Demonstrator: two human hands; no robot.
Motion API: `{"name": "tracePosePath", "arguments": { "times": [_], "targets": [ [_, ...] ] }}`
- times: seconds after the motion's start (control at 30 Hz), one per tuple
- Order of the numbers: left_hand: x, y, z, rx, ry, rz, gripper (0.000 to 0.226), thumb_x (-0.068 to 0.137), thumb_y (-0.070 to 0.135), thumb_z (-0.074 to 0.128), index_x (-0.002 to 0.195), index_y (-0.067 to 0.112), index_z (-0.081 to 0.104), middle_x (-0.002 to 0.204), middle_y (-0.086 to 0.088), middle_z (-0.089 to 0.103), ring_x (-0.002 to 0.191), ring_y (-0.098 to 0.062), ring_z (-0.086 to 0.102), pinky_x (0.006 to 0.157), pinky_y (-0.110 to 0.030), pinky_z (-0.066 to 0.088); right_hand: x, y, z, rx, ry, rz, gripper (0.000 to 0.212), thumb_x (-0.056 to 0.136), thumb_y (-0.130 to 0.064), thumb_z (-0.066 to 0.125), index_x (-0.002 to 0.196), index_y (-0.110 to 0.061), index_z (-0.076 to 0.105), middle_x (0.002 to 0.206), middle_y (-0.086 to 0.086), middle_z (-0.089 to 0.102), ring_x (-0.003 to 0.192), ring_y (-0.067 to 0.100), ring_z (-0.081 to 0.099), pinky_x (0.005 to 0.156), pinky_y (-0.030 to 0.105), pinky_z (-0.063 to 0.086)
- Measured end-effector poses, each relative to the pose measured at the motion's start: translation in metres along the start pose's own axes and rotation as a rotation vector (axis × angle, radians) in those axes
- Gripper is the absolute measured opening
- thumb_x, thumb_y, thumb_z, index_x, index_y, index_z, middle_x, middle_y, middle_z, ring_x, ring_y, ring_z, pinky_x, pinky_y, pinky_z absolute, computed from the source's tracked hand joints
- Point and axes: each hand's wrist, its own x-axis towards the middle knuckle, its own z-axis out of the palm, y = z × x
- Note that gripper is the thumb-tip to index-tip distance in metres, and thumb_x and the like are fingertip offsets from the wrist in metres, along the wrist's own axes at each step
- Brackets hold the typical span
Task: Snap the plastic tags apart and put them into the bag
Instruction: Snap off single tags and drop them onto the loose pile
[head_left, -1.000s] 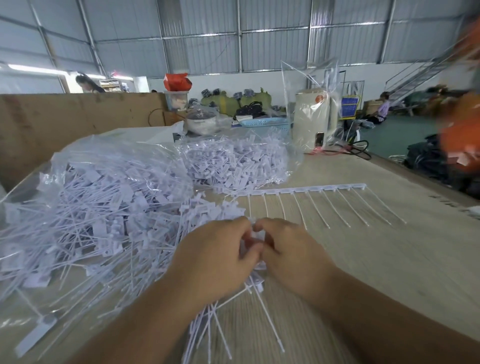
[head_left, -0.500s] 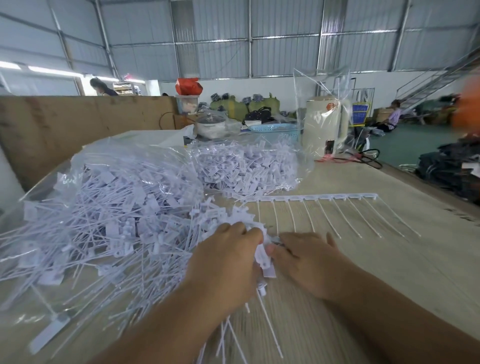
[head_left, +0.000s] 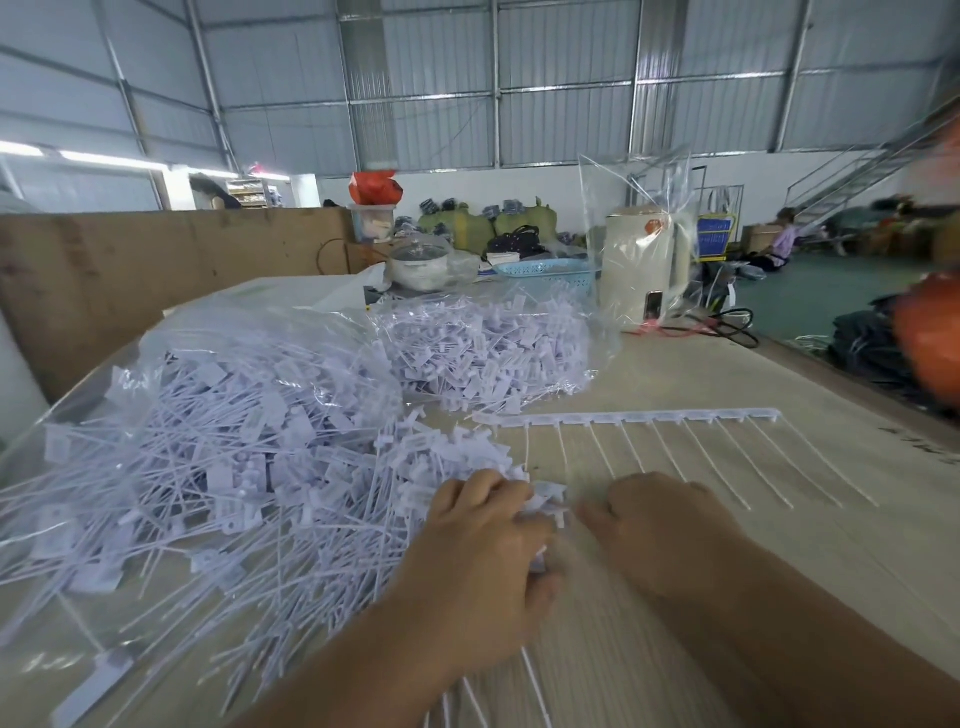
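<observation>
Both hands have parted since 0.5 s ago: right hand (head_left: 660, 525) has slid off to the right, w/ a gap now showing between it and the left hand (head_left: 483, 566). Left hand is curled round a bundle of tags (head_left: 545, 501); heads stick out past its fingertips, stems trail back under the wrist toward the camera. Right hand lies knuckles-up on the bench (head_left: 779, 571), fingers bent under; can't tell if it holds anything, motion blur at the fingertips.

Just beyond the right hand lies an unsnapped strip (head_left: 623, 418), its bar lying crosswise and thin stems running back toward the hand, nearest tips close to the knuckles. Left of the left hand, touching it, a big clear bag (head_left: 208, 338) lies open w/ a heap of loose tags (head_left: 234, 467) spilling out of its mouth. Beyond the left hand, further back, a 2nd bag (head_left: 493, 343) also full of tags. Far beyond the right hand, at the bench's back edge, a cream kettle (head_left: 644, 270) inside a clear wrap.
</observation>
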Motion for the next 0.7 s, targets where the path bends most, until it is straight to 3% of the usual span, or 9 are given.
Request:
{"name": "tracePosePath", "arguments": {
  "times": [0.1, 0.23, 0.37, 0.47, 0.53, 0.63, 0.7],
  "targets": [
    [0.001, -0.004, 0.002, 0.058, -0.01, -0.005, 0.043, 0.092, 0.052, 0.039, 0.125, 0.031, 0.055, 0.135, 0.011, 0.042, 0.131, -0.013, 0.021, 0.106, -0.031, 0.01, -0.002, 0.007, -0.006, -0.011, 0.1, 0.043, 0.026, 0.096, -0.046, 0.034, 0.088, -0.025, 0.048, 0.11, 0.0, 0.061, 0.106, 0.022, 0.057, 0.089, 0.035, 0.04],
    [0.002, -0.001, 0.004, 0.039, 0.006, 0.008, 0.045, 0.091, 0.047, 0.036, 0.131, 0.032, 0.051, 0.139, 0.011, 0.041, 0.132, -0.014, 0.022, 0.107, -0.032, 0.007, 0.006, 0.007, 0.001, 0.024, 0.069, -0.01, 0.024, 0.095, -0.032, 0.04, 0.109, -0.02, 0.055, 0.116, -0.001, 0.054, 0.113, 0.023, 0.048, 0.089, 0.035, 0.044],
    [0.001, 0.003, 0.003, 0.042, -0.045, 0.089, 0.054, 0.091, 0.043, 0.018, 0.134, 0.032, 0.049, 0.148, 0.014, 0.04, 0.139, -0.019, 0.022, 0.113, -0.038, 0.002, 0.008, 0.014, -0.001, 0.052, 0.095, 0.077, 0.007, 0.085, -0.025, 0.051, 0.084, -0.021, 0.056, 0.086, -0.007, 0.054, 0.093, 0.02, 0.059, 0.066, 0.028, 0.04],
    [0.001, 0.002, 0.003, 0.062, -0.075, 0.07, 0.053, 0.095, 0.042, 0.02, 0.14, 0.032, 0.047, 0.15, 0.013, 0.04, 0.141, -0.018, 0.021, 0.115, -0.041, -0.006, 0.009, 0.021, 0.0, 0.087, 0.128, 0.096, 0.016, 0.08, -0.028, 0.05, 0.068, -0.022, 0.042, 0.072, -0.013, 0.043, 0.074, 0.016, 0.053, 0.055, 0.025, 0.034],
    [0.002, 0.002, 0.002, 0.043, -0.073, 0.052, 0.048, 0.094, 0.04, 0.029, 0.136, 0.031, 0.051, 0.142, 0.014, 0.047, 0.136, -0.017, 0.027, 0.115, -0.041, -0.002, 0.01, 0.02, 0.004, 0.126, 0.157, -0.034, 0.006, 0.084, -0.027, 0.045, 0.081, -0.023, 0.047, 0.084, -0.01, 0.046, 0.09, 0.02, 0.052, 0.066, 0.03, 0.043],
    [0.004, 0.002, 0.001, 0.064, -0.066, 0.042, 0.045, 0.089, 0.04, 0.031, 0.122, 0.029, 0.059, 0.126, 0.018, 0.052, 0.124, -0.011, 0.034, 0.115, -0.04, 0.008, 0.009, 0.008, 0.012, 0.116, 0.061, -0.241, 0.028, 0.092, -0.026, 0.039, 0.114, -0.029, 0.056, 0.11, -0.003, 0.051, 0.106, 0.024, 0.049, 0.09, 0.039, 0.046],
    [0.004, 0.001, 0.001, 0.068, -0.058, 0.03, 0.045, 0.086, 0.04, 0.03, 0.115, 0.029, 0.061, 0.12, 0.019, 0.053, 0.12, -0.01, 0.035, 0.113, -0.036, 0.01, 0.009, 0.005, 0.013, 0.104, 0.06, -0.223, 0.027, 0.092, -0.028, 0.039, 0.106, -0.025, 0.062, 0.107, -0.003, 0.055, 0.104, 0.023, 0.052, 0.086, 0.035, 0.047]
  ]
}}
